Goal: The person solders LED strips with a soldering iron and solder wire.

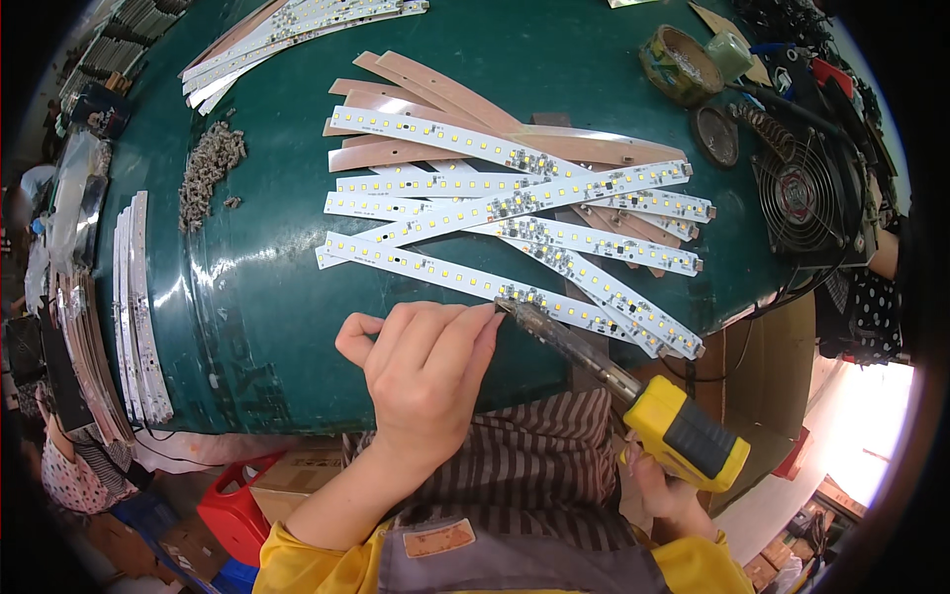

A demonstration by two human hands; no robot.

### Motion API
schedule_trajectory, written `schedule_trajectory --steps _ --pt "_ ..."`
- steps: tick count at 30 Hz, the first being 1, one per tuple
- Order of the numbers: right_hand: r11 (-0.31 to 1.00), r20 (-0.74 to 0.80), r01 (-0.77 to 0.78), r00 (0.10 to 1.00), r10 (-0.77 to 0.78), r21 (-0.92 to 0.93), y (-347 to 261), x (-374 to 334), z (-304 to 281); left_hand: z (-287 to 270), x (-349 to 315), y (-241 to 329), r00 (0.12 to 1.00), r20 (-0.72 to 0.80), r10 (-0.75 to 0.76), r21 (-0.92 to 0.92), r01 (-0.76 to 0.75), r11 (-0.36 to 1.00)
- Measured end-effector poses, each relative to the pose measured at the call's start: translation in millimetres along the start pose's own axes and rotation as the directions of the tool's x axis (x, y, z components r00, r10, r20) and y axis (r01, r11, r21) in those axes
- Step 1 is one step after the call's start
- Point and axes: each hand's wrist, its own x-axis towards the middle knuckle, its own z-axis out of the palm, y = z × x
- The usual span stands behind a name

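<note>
My right hand (661, 487) grips a yellow and black soldering gun (683, 433) by its handle. The gun's metal barrel slants up and left, its tip at the near edge of the closest white LED strip (450, 277). My left hand (421, 371) is pinched closed right beside that tip; what its fingertips hold, if anything, is too small to make out. Several more LED strips (594, 185) lie crossed in a loose pile ahead of my hands. Some strips (426, 74) lie with their copper-brown backs up.
Small metallic parts (210, 168) are heaped on the green table (267, 337). Strips (139, 307) stand stacked at left, more (287, 45) lie at the far left. At right are a round tin (681, 64), a shallow dish (714, 136) and a fan (800, 188). Other people sit at both sides.
</note>
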Motion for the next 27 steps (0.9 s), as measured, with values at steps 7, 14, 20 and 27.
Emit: schedule_trajectory --steps 7,14,20,27 --pt "0.988 0.157 0.148 0.976 -0.153 0.042 22 -6 -7 0 -1 1 1.000 0.000 0.014 0.015 -0.014 1.000" --pt "0.989 0.054 -0.002 0.999 -0.006 0.149 18 -15 1 3 -5 -2 1.000 -0.012 0.016 0.017 -0.016 1.000" --pt "0.994 0.120 -0.044 0.992 0.032 0.105 12 -12 -6 1 0 0 1.000 -0.014 -0.004 0.018 0.004 1.000" --pt "1.000 0.011 -0.011 1.000 0.011 0.000 11 -14 -4 0 -2 -2 0.999 -0.031 -0.023 0.023 0.024 0.999"
